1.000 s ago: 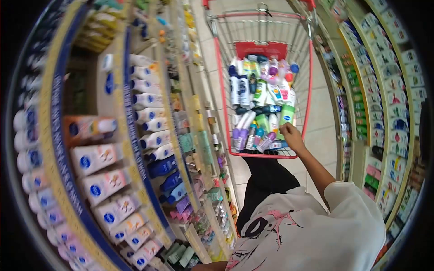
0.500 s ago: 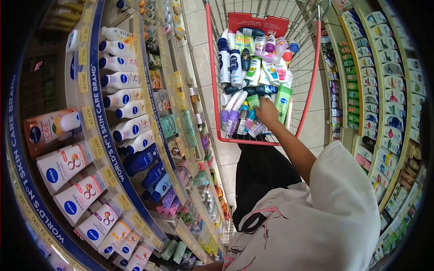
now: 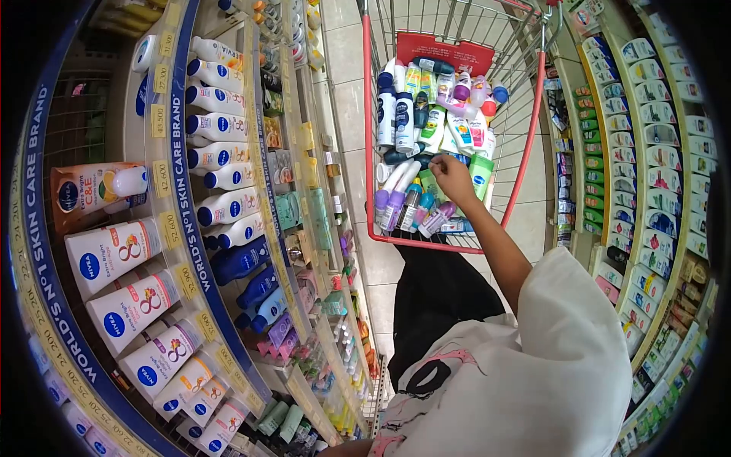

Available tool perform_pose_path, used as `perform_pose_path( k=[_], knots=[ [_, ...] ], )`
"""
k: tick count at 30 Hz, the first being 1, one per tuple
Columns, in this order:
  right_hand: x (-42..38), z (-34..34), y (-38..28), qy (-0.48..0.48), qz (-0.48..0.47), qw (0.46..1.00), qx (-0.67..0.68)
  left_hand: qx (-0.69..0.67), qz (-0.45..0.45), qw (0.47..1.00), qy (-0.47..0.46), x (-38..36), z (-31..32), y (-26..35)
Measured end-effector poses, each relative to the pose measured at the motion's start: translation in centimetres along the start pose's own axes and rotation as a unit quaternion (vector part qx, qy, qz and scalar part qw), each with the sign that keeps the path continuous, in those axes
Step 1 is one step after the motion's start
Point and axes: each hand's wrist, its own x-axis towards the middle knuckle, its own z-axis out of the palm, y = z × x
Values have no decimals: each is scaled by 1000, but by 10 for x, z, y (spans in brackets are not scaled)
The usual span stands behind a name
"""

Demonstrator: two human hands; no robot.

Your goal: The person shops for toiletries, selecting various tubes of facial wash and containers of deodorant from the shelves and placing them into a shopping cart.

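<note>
My right hand (image 3: 452, 178) hovers over the heap of bottles in the shopping cart (image 3: 367, 114), fingers curled in and nothing visible between them. Under it lies a green container (image 3: 429, 183), partly hidden by the hand. A light green bottle (image 3: 480, 174) leans just right of the wrist. Toward the cart's near end are a purple-capped roll-on (image 3: 437, 220) and a dark bottle with a yellow top (image 3: 410, 204). Two dark-blue-and-white spray cans (image 3: 403, 122) stand at the left of the heap. Of my left arm only a sliver of forearm (image 3: 346, 449) shows at the bottom edge; the hand is out of view.
On the left, shelves carry lotion bottles (image 3: 217, 126) and white tubes (image 3: 114, 255) behind a blue price strip (image 3: 181, 152). Shelves of packed bottles (image 3: 661, 179) line the right side. A tiled floor (image 3: 354, 99) runs beside the cart.
My right hand has lifted slightly off the green container, its fingers now drawn in above it. The whole view has shifted a little, with the cart appearing further right.
</note>
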Motion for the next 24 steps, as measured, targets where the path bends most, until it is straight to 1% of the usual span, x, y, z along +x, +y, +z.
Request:
perform_pose_path(
  k=[2,3,4,5,6,7,8,9,10,11,12,13,14,15,16,18,19,20,21,22,23,24],
  knots=[
    [0,-3,-5,9,-4,1000,8,-5,-41,999,31,3,4,-9],
    [0,-5,-3,7,-6,1000,6,-16,-76,995,55,1,6,-20],
    [0,-7,2,55,-34,998,8,-24,-118,988,96,-3,2,-30],
    [0,-11,6,101,-63,993,10,-16,-144,984,109,-11,-5,-47],
    [-2,-17,12,124,-83,989,18,-7,-170,978,121,-24,-19,-77],
    [-5,-26,12,135,-95,986,20,388,-118,911,-73,-36,-41,-106],
    [-7,-39,6,150,-109,982,22,260,-297,912,108,-55,-49,-136],
    [-8,-51,1,151,-111,982,21,253,-332,908,29,-79,-58,-169],
    [-9,-65,-4,182,-162,969,-30,294,-376,879,-2,-106,-71,-199],
    [-7,-80,-12,211,-216,950,-82,325,-419,846,-54,-137,-83,-228],
    [-5,-94,-23,247,-231,934,-116,354,-458,809,-106,-161,-89,-253],
    [-1,-111,-30,273,-246,913,-176,403,-391,807,-184,-175,-87,-269],
    [4,-127,-38,337,-230,879,-246,447,-320,794,-260,-185,-83,-283],
    [11,-138,-41,395,-210,837,-314,446,-321,795,-257,-193,-82,-296],
    [23,-145,-33,393,-210,837,-316,453,-308,793,-267,-201,-81,-307],
    [48,-154,-18,459,-188,827,-265,460,-300,788,-279,-212,-88,-324],
    [54,-153,-13,457,-190,828,-265,391,-366,802,-263,-210,-95,-335],
    [57,-152,-11,432,-171,860,-209,318,-429,809,-245,-206,-100,-342],
    [56,-150,-6,403,-148,890,-154,319,-434,807,-242,-204,-100,-346],
    [53,-149,-1,396,-146,893,-156,275,-491,799,-213,-204,-102,-346],
    [52,-149,2,393,-150,898,-132,228,-541,789,-183,-203,-102,-346],
    [54,-149,2,391,-158,901,-105,230,-539,790,-180,-203,-100,-344]
  ],
)
